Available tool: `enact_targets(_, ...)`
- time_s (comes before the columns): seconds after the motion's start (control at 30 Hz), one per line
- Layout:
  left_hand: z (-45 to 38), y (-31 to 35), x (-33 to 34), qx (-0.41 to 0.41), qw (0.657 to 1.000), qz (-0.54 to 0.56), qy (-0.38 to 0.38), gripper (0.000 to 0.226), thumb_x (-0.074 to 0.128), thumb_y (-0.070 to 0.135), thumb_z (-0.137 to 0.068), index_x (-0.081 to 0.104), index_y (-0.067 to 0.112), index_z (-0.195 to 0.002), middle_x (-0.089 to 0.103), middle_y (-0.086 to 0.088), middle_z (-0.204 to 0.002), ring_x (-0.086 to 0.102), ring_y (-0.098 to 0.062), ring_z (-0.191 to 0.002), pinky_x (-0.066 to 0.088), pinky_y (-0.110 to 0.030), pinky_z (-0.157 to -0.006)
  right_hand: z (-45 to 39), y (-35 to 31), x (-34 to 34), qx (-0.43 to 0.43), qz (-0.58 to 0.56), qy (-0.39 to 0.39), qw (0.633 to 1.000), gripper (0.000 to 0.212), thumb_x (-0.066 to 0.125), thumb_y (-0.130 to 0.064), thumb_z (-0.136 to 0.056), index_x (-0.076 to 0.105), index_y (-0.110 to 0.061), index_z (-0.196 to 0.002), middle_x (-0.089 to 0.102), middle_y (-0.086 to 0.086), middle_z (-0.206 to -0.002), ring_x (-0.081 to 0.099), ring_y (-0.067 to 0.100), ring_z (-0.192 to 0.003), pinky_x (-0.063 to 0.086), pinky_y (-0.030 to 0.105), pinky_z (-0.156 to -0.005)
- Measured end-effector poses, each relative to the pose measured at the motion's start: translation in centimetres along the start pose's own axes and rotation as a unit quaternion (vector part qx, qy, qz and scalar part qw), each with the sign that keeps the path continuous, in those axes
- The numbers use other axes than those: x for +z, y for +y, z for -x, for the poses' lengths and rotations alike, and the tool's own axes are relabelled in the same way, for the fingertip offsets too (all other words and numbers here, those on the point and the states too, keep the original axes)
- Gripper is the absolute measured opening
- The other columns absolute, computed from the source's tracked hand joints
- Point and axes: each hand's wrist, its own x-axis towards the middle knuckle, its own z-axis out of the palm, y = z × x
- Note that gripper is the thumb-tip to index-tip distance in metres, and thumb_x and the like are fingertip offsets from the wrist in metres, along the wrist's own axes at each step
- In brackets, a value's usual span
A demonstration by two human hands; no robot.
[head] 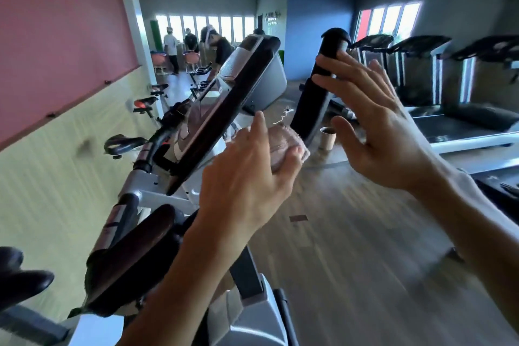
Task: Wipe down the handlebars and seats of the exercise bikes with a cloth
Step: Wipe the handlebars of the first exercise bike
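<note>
— Head view: left hand balls pinkish cloth beside right handlebar grip, ready for wiping?
— Yes; right hand, fingers spread, touching grip, probably steadying.

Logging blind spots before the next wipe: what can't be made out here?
Head view:
- Crumpled pinkish cloth: mostly hidden by the left hand.
- Upright black foam handlebar: contact with the right hand unclear; blur.
- Dark padded seat: blurred, cleanliness unreadable.
- Wall lettering: too small.
</note>
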Motion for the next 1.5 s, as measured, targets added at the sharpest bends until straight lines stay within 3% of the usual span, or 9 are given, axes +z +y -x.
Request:
enact_targets(0.13,-2.0,2.5,1.1,0.005,0.999,-0.008,0.046,0.074,0.031,0.077,-0.094,0.057,0.018,-0.13,0.064,-0.006,-0.122,0.064,-0.026,-0.111,0.05,-0.041,-0.083,-0.4,-0.1,0.6,-0.01,0.007,0.004,1.0,0.049,0.044,0.0,-0.092,0.062,-0.006,-0.137,0.046,0.011,-0.155,0.024,0.031,-0.155,0.02,0.059,-0.123)
enact_targets(0.27,-2.5,2.4,1.5,0.021,0.998,-0.016,0.056,0.063,0.029,0.073,-0.099,0.06,0.02,-0.116,0.067,-0.002,-0.107,0.067,-0.023,-0.096,0.052,-0.04,-0.073,-1.2,0.1,0.7,-0.017,0.006,0.002,1.0,0.053,0.04,0.003,-0.087,0.066,-0.006,-0.132,0.051,0.009,-0.152,0.026,0.03,-0.154,0.016,0.06,-0.124)
enact_targets(0.57,4.0,-2.2,0.5,-0.014,0.995,-0.085,0.046,0.05,0.043,0.06,-0.101,0.057,0.014,-0.115,0.064,-0.009,-0.108,0.066,-0.026,-0.094,0.05,-0.036,-0.072,-0.4,-1.7,1.7,-0.039,0.011,-0.007,0.999,0.039,0.049,0.003,-0.093,0.067,-0.001,-0.127,0.056,0.011,-0.146,0.039,0.028,-0.148,0.011,0.056,-0.126)
enact_targets(0.67,1.7,-0.6,0.3,-0.021,0.999,-0.023,0.033,0.055,0.035,0.06,-0.104,0.055,0.013,-0.123,0.065,-0.01,-0.111,0.064,-0.024,-0.099,0.045,-0.033,-0.077,-0.6,-2.3,2.3,-0.036,-0.009,0.008,0.999,0.039,0.05,0.005,-0.091,0.068,-0.001,-0.124,0.059,0.008,-0.143,0.045,0.026,-0.145,0.011,0.05,-0.127)
enact_targets(0.73,0.3,-0.1,0.3,-0.009,1.0,0.003,0.024,0.059,0.032,0.06,-0.105,0.049,0.012,-0.133,0.065,-0.011,-0.117,0.064,-0.025,-0.104,0.047,-0.035,-0.079,-1.1,-2.5,2.7,-0.02,-0.022,0.024,0.999,0.04,0.05,0.006,-0.089,0.068,-0.001,-0.124,0.06,0.008,-0.142,0.047,0.026,-0.143,0.014,0.052,-0.126)
enact_targets(0.83,0.8,-0.9,-0.2,0.037,0.999,-0.029,0.022,0.05,0.032,0.057,-0.106,0.055,0.015,-0.122,0.062,-0.01,-0.115,0.063,-0.026,-0.105,0.047,-0.036,-0.082,-1.6,-2.8,3.0,-0.003,-0.03,0.033,0.999,0.038,0.051,0.005,-0.089,0.069,-0.001,-0.122,0.062,0.008,-0.14,0.048,0.027,-0.141,0.016,0.05,-0.126)
enact_targets(1.03,3.4,-4.2,-1.8,0.032,0.988,-0.132,-0.08,0.053,0.023,0.053,-0.107,0.046,0.016,-0.137,0.053,-0.008,-0.129,0.052,-0.025,-0.121,0.04,-0.036,-0.093,-0.7,-3.5,3.8,0.02,-0.044,0.028,0.998,0.036,0.051,0.003,-0.089,0.069,-0.002,-0.119,0.063,0.007,-0.138,0.042,0.025,-0.146,0.015,0.05,-0.126)
enact_targets(1.27,0.1,-3.2,-1.8,0.041,0.99,0.04,-0.131,0.057,0.037,0.058,-0.103,0.048,0.007,-0.127,0.055,-0.013,-0.119,0.056,-0.027,-0.116,0.04,-0.03,-0.085,-1.1,-3.8,3.6,0.051,-0.047,0.018,0.997,0.035,0.053,0.002,-0.088,0.069,-0.004,-0.119,0.061,0.003,-0.141,0.039,0.023,-0.148,0.016,0.06,-0.124)
enact_targets(1.5,1.2,-5.1,-1.5,0.069,0.988,-0.012,-0.136,0.056,0.034,0.059,-0.103,0.049,0.009,-0.124,0.055,-0.014,-0.124,0.054,-0.028,-0.119,0.037,-0.029,-0.086,-0.7,-4.3,3.7,0.057,-0.037,0.002,0.998,0.036,0.051,0.0,-0.09,0.069,-0.006,-0.121,0.059,0.002,-0.143,0.033,0.02,-0.151,0.01,0.045,-0.127)
